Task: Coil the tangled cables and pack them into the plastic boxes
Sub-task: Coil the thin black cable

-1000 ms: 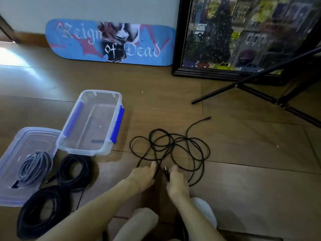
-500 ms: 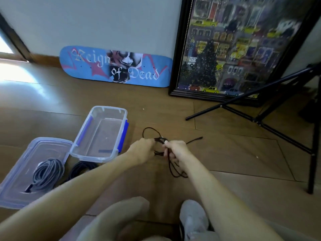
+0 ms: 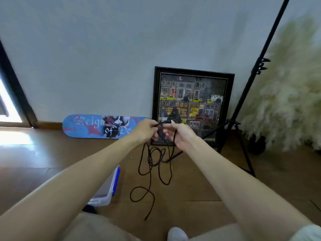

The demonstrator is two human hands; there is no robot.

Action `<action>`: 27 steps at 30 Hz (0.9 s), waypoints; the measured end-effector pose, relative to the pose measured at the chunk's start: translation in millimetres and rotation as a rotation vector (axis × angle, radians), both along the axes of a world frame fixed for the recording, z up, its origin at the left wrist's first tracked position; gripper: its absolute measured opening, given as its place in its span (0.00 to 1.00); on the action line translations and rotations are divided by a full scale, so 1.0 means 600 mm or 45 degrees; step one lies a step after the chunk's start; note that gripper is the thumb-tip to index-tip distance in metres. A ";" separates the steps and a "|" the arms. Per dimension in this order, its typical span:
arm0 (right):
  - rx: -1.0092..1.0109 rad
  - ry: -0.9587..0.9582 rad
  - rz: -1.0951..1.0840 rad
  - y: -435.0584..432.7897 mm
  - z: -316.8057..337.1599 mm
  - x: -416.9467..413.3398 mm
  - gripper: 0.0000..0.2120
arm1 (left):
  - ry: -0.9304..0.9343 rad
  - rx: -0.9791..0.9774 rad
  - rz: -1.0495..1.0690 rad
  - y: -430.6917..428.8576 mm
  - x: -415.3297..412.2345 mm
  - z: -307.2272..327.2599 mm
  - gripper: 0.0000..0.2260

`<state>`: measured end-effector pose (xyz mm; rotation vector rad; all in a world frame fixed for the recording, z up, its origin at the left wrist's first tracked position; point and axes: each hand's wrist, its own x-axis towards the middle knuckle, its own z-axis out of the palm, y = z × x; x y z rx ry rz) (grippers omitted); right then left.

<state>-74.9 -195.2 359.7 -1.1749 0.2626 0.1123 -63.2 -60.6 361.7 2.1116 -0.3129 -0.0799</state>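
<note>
A thin black cable (image 3: pixel 150 173) hangs in tangled loops from both raised hands down to the wooden floor, one end lying near my knee. My left hand (image 3: pixel 145 130) pinches the cable near its top. My right hand (image 3: pixel 180 134) grips strands of the same cable just beside it. A clear plastic box with a blue latch (image 3: pixel 108 190) shows only its right corner; my left forearm covers most of it. The other box and the coiled cables are out of view.
A blue skateboard deck (image 3: pixel 97 126) and a framed picture (image 3: pixel 192 105) lean on the wall ahead. A black tripod stand (image 3: pixel 243 108) rises at right, beside a fluffy white plant (image 3: pixel 291 94). A white shoe (image 3: pixel 177 234) is at the bottom edge.
Both hands have lifted the black cable off the floor to chest height, and its loops now dangle. The camera has tilted up, so the second box and coiled cables left the view.
</note>
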 end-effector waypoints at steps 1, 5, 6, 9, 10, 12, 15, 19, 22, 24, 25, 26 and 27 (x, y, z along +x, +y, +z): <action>-0.076 -0.015 -0.042 -0.006 0.010 -0.009 0.17 | -0.038 -0.083 0.107 0.000 -0.005 0.014 0.10; -0.381 -0.050 -0.142 -0.044 0.030 -0.024 0.17 | -0.335 -0.153 0.387 0.017 -0.006 0.035 0.12; -0.593 -0.043 -0.106 -0.053 0.030 -0.023 0.17 | -0.452 -0.094 0.380 0.022 -0.010 0.035 0.12; -1.308 0.093 0.095 -0.060 0.012 -0.020 0.23 | -0.743 0.149 0.182 0.022 -0.021 0.014 0.15; -1.423 0.144 0.171 -0.058 0.002 -0.020 0.29 | -0.769 0.233 0.118 0.018 -0.024 0.002 0.16; -1.561 0.190 0.290 -0.046 -0.011 -0.015 0.32 | -0.742 0.449 0.049 0.011 -0.020 -0.023 0.19; -1.673 0.220 0.150 -0.044 -0.009 -0.002 0.36 | -0.653 0.697 -0.013 0.000 -0.004 -0.044 0.22; -1.692 -0.079 0.248 -0.068 0.000 -0.007 0.42 | -0.611 0.625 -0.112 -0.014 0.011 -0.033 0.20; -1.709 -0.344 0.321 -0.067 -0.006 -0.024 0.28 | -0.523 0.603 -0.311 -0.041 0.004 -0.023 0.16; -1.592 -0.439 0.280 -0.062 -0.007 -0.031 0.13 | -0.493 0.555 -0.379 -0.059 -0.003 -0.020 0.13; -1.561 -0.445 0.276 -0.062 -0.008 -0.034 0.10 | -0.473 0.495 -0.371 -0.065 -0.005 -0.018 0.09; -1.578 -0.425 0.269 -0.065 -0.009 -0.036 0.09 | -0.452 0.419 -0.351 -0.070 -0.007 -0.015 0.05; -1.601 -0.389 0.255 -0.070 -0.009 -0.036 0.10 | -0.426 0.342 -0.327 -0.074 -0.008 -0.012 0.03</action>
